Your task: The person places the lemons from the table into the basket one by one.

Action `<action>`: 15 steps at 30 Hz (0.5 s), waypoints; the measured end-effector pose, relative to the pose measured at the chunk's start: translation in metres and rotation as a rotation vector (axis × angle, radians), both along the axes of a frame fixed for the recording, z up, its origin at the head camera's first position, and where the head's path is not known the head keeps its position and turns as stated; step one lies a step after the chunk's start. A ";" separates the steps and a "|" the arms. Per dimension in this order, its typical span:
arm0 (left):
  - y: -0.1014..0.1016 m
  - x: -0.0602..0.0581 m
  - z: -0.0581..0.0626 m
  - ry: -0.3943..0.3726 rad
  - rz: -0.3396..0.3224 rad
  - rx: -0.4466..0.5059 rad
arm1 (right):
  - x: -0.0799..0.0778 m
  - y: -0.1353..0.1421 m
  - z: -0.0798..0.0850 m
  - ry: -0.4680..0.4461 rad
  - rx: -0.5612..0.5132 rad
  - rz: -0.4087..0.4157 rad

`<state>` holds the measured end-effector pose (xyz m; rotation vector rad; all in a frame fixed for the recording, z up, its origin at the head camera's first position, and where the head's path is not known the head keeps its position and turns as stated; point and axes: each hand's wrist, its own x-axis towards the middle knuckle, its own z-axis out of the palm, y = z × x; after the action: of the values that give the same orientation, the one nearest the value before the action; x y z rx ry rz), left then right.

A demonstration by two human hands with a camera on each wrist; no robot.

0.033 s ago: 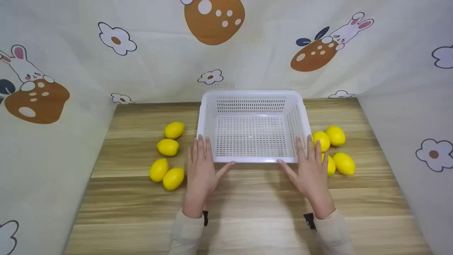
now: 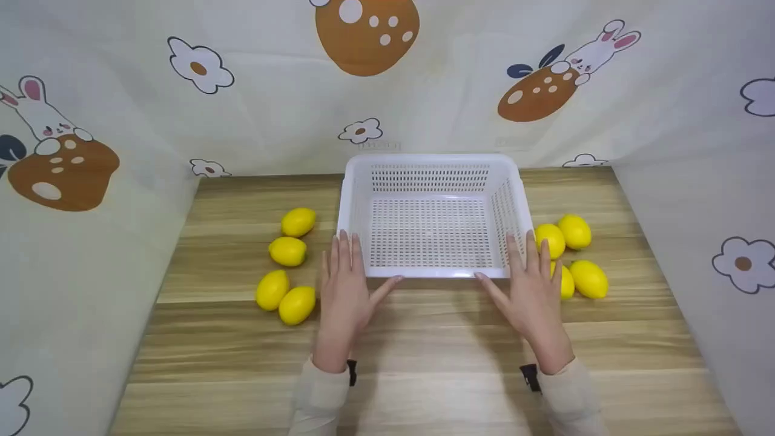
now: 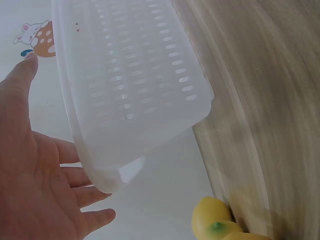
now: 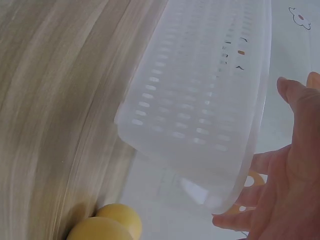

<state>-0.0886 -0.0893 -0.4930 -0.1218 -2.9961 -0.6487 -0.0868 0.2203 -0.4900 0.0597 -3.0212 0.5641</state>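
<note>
A white plastic basket [image 2: 427, 272] with slotted walls and floor stands upright on the table, nothing inside it. My left hand [image 2: 346, 290] lies over its near left corner, fingers straight and thumb spread along the front rim. Mirroring it, my right hand [image 2: 533, 293] is at the near right corner with its fingers extended. In the left wrist view the fingers [image 3: 75, 175] reach past the basket's corner [image 3: 107, 180]. Several yellow lemons [image 2: 296, 306] sit left of the left hand. More lemons [image 2: 588, 280] lie by the right hand, one partly hidden behind its fingers.
The wood-grain table [image 2: 424, 363] is closed in at the back and both sides by a pale cloth [image 2: 272, 121] printed with rabbits and flowers. The basket's far side stands close to the back cloth.
</note>
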 end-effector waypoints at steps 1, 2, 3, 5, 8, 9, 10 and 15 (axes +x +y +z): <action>0.000 0.000 0.000 -0.001 0.000 0.001 | 0.000 0.000 0.000 0.001 0.000 0.001; 0.000 0.000 0.000 -0.001 0.001 -0.001 | 0.000 0.000 0.000 0.001 0.001 0.001; -0.001 0.001 0.000 -0.001 0.002 -0.003 | 0.000 -0.001 0.000 0.002 0.001 0.001; -0.001 0.001 0.001 -0.001 0.003 -0.005 | 0.001 -0.001 0.000 0.004 0.000 0.001; -0.002 0.002 0.000 -0.003 0.006 -0.011 | 0.001 -0.001 0.001 0.003 -0.001 0.003; -0.002 0.002 0.001 -0.005 0.006 -0.013 | 0.001 -0.001 0.001 0.002 -0.003 0.004; -0.002 0.002 0.000 -0.006 0.005 -0.015 | 0.002 -0.001 0.001 0.001 -0.004 0.004; -0.002 0.001 -0.001 -0.017 0.006 -0.009 | 0.003 0.002 0.000 0.005 -0.009 0.006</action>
<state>-0.0873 -0.0912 -0.4941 -0.1082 -3.0149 -0.6398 -0.0841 0.2228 -0.4896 0.0690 -3.0143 0.5767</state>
